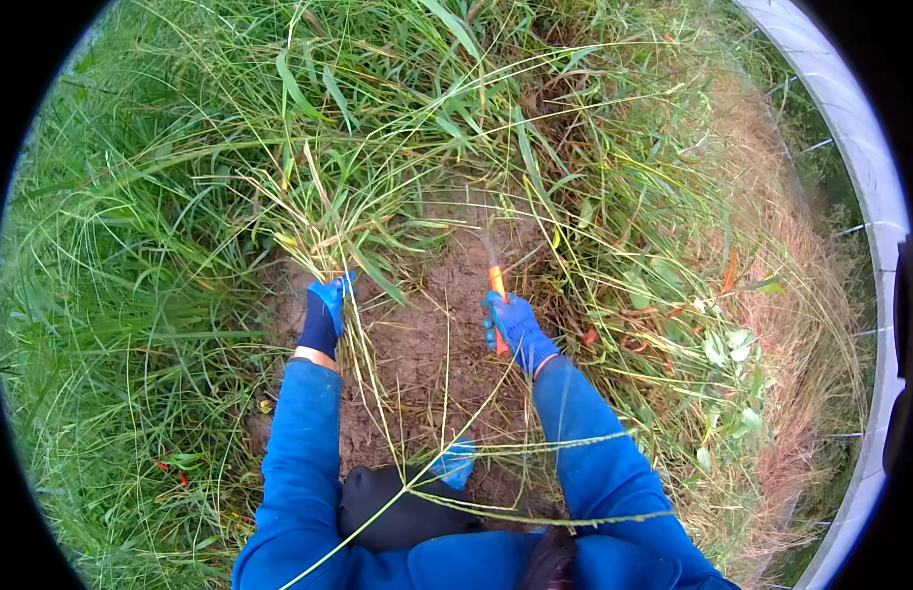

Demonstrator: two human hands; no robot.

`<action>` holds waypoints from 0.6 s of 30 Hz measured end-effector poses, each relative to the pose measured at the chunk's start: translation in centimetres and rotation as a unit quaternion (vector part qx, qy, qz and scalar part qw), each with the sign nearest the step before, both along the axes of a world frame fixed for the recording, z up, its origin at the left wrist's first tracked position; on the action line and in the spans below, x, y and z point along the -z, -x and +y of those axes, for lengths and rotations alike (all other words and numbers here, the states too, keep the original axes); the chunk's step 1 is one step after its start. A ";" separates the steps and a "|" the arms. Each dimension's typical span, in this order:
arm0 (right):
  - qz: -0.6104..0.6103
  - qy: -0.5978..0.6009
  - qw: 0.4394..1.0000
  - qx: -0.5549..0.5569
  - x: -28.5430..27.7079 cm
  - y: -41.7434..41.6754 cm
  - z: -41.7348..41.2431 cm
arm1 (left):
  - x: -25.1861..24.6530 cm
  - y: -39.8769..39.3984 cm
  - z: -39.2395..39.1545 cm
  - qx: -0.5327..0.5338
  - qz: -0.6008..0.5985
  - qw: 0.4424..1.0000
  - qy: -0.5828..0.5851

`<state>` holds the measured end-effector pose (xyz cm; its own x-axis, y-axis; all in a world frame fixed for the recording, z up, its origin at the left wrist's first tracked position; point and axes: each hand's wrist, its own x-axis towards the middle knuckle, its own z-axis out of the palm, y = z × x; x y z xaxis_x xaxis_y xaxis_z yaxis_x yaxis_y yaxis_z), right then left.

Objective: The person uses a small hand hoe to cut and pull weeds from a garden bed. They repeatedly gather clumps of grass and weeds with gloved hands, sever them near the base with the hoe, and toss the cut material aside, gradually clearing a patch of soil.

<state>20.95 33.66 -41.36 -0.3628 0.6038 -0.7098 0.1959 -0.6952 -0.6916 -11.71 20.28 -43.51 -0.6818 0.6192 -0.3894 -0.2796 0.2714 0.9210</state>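
Note:
My left hand (328, 301), in a blue coated glove with a dark cuff, is closed around a bunch of cut or pulled grass stalks (320, 247). The stalks fan out above the fist, and long stems hang below it. In my right hand (517, 324), also in a blue glove, is a hand tool with an orange handle (496, 280). Its thin metal end points away from me and blurs into the soil and grass, so its shape is unclear. Between the hands lies bare brown soil (419, 339) with scattered stalks.
Tall green grass (132, 273) stands thick on the left and ahead. Flattened stems and leafy weeds (729, 350) lie on the right, beside a strip of dry grass (788, 310) and a pale curved band (862, 169). A seed head (405, 488) crosses close before my view.

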 end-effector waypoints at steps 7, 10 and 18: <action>0.064 0.153 0.984 -0.069 2.5 -1.8 -9.5 | 6.4 -1.5 7.6 0.046 0.007 0.993 -0.112; 0.058 0.055 0.994 -0.075 1.5 -5.0 -13.2 | 6.3 -3.0 10.9 0.033 -0.100 0.965 -0.241; -0.027 0.034 0.999 0.007 -0.2 -3.0 -6.0 | 4.0 -4.4 7.7 0.061 -0.130 0.971 -0.192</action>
